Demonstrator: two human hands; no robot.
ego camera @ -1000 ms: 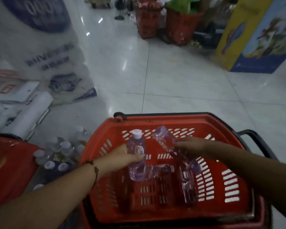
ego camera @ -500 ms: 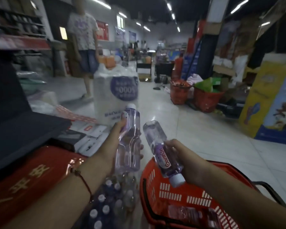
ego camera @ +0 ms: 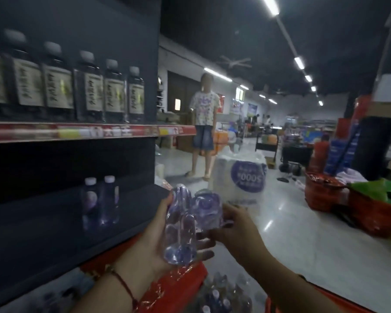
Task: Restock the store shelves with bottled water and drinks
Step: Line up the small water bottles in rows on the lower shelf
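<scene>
L grip [ego camera: 167, 236] wrapped on water bottle [ego camera: 180, 229], base toward cam; R grip [ego camera: 233, 229] holds 2nd bottle [ego camera: 207, 210] likewise.

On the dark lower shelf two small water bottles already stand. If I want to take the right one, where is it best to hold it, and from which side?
Probably hold the right bottle around its middle, below the white cap. It stands upright, and the other bottle stands close on its left, so come from the front or the right, where the shelf is bare.
</scene>
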